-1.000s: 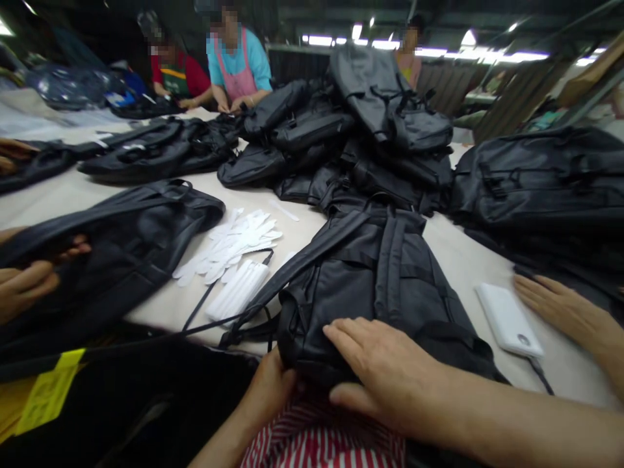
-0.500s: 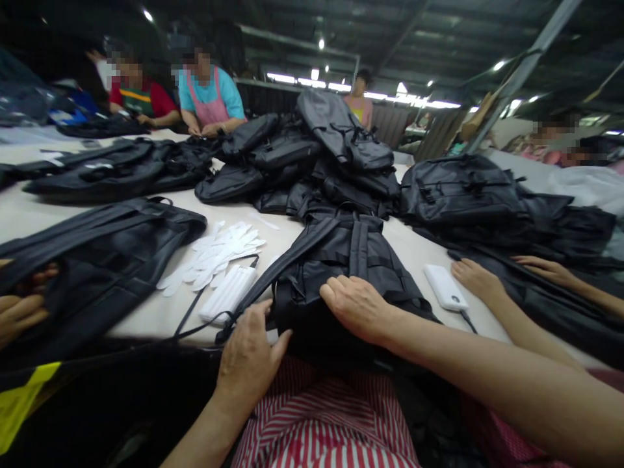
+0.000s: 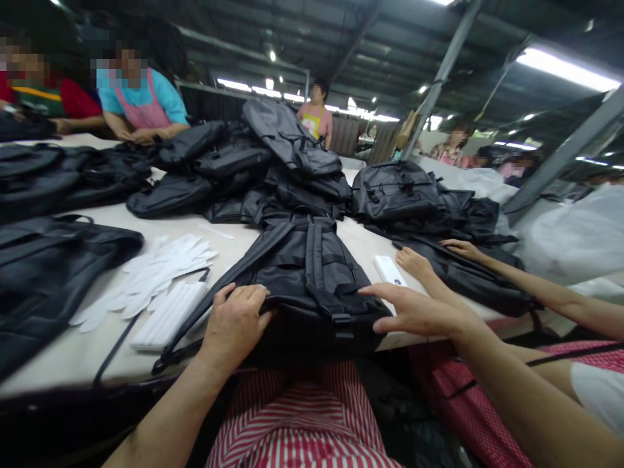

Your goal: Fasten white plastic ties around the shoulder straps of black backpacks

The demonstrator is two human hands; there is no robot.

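A black backpack (image 3: 287,260) lies on the table in front of me, its shoulder straps facing up and its near end at the table edge. My left hand (image 3: 234,325) is closed on the near left edge of the backpack, fingers over the top and thumb toward me. Beside the near right corner, my right hand (image 3: 414,309) is open, with thumb and fingers apart around that corner; whether it touches the fabric I cannot tell. A black strap with a buckle (image 3: 342,325) hangs at the near end, between the hands.
Loose white flat pieces (image 3: 163,266) and a white ridged block (image 3: 170,318) lie left of the backpack. On the right are a white device (image 3: 389,270) and a co-worker's hands (image 3: 414,261) at another black bag. Piled backpacks (image 3: 287,143) stand behind; other people work beyond.
My view has turned right. My right hand has gone from a closed grip on the backpack's near edge to open at its right corner. My left hand has closed on the left edge.
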